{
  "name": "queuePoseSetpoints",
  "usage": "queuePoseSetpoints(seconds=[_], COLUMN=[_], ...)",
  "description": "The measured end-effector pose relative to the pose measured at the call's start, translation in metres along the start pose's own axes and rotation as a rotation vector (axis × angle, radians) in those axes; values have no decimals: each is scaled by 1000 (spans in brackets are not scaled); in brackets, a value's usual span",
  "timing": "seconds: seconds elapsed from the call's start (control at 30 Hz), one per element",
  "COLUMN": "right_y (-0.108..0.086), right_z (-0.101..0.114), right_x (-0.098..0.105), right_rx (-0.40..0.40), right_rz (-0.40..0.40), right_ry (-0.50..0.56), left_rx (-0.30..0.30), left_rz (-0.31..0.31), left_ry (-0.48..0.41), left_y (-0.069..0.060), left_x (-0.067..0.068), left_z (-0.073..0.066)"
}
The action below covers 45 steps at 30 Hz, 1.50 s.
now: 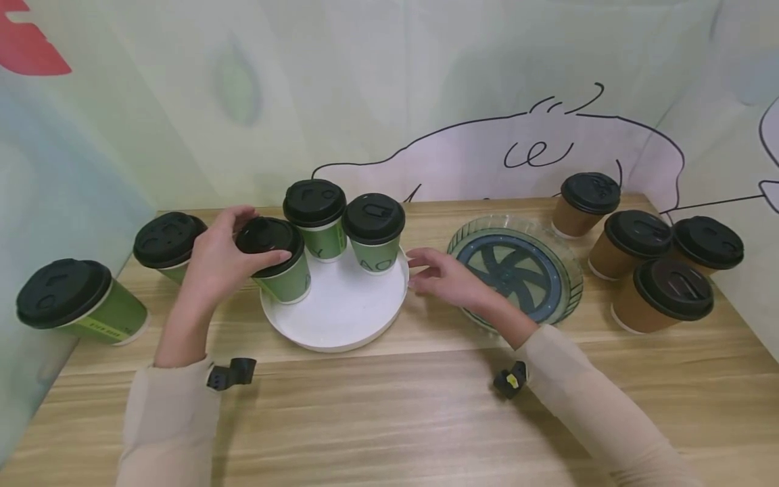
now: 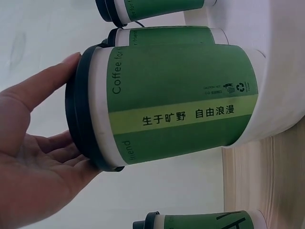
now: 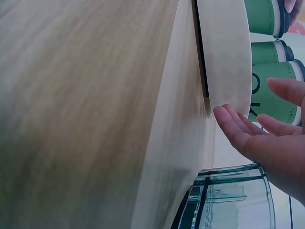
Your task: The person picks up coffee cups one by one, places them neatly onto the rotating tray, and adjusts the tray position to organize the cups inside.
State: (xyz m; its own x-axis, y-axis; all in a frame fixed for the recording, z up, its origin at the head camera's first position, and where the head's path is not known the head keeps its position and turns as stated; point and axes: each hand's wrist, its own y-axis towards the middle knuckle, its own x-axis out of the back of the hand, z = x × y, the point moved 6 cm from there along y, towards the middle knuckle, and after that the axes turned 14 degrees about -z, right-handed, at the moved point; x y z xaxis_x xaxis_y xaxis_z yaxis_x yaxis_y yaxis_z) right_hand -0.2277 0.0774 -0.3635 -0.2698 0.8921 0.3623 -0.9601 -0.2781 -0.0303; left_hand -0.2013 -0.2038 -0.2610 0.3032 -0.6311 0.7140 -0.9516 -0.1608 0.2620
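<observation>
My left hand [image 1: 220,256] grips a green cup [image 1: 285,283] by its black lid, at the left part of a round white stand [image 1: 347,314]. In the left wrist view that cup [image 2: 181,105] is upright on the white surface, with thumb and fingers [image 2: 52,81] around the lid. Two more green cups [image 1: 325,240] [image 1: 376,253] stand at the back of the stand. At the stand's right edge, my right hand [image 1: 453,279] has relaxed fingers; in the right wrist view its fingertips [image 3: 224,112] touch the stand's side [image 3: 226,57].
A ribbed glass bowl [image 1: 571,270] sits just right of my right hand. Several brown cups [image 1: 645,297] with black lids are at the far right. Two green cups [image 1: 112,314] [image 1: 176,270] stand on the left of the wooden table [image 1: 377,419], and a printed cloth [image 1: 377,81] hangs behind.
</observation>
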Motion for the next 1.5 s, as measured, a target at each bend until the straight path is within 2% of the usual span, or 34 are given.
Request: queuePoseSetpoints(seconds=[0.63,1.0,1.33,1.5], right_y=[0,0,0,0], right_z=[0,2,-1,0], right_x=[0,-1,1,1], right_rx=[0,48,5,21], right_rz=[2,0,-12,-7], right_ry=[8,-15,-8,7], left_rx=[-16,-29,12,26], left_rz=[36,40,18,-3], left_ry=[-3,-1,9,-12], left_y=[-2,-4,-7,-9], left_x=[0,5,18,28], left_z=[0,3,9,14])
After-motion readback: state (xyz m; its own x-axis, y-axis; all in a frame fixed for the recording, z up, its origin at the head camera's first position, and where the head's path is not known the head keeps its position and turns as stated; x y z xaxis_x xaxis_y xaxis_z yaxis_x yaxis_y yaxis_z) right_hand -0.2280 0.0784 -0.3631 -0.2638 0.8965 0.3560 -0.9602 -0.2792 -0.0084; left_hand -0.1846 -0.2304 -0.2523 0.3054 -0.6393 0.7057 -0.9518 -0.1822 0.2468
